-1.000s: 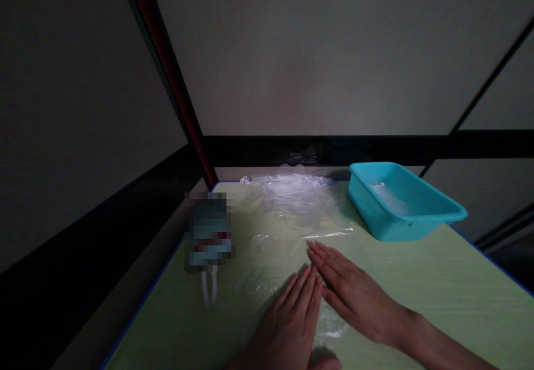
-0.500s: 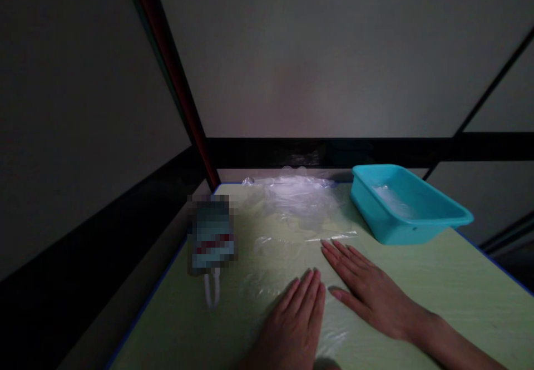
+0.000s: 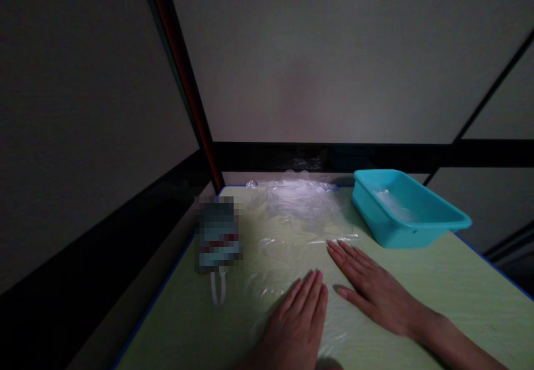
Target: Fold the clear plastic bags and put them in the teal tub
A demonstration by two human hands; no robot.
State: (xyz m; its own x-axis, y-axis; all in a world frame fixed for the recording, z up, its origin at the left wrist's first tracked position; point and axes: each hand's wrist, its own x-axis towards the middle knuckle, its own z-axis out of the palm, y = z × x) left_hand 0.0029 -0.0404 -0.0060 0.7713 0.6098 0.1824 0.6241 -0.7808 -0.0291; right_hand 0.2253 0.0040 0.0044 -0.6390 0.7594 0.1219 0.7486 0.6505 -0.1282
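A clear plastic bag [image 3: 267, 292] lies spread on the pale green table [image 3: 479, 314]. My left hand [image 3: 298, 317] rests flat on it near the bottom centre, fingers stretched out side by side. To its right, my right hand [image 3: 375, 289] lies flat with the thumb apart, its fingertips near the shiny fold across the plastic. Neither hand grips anything. Beyond them, a loose heap of clear plastic bags [image 3: 300, 197] sits at the table's back edge.
A turquoise basin [image 3: 417, 236] stands at the back right with some clear plastic inside. At the left lies a blurred-out item [image 3: 219, 236] with a white loop. Walls border the table at the back and left.
The view has shifted slightly, moving the table's left side a little rightward. My right hand appears slightly farther from my left; both stay flat.
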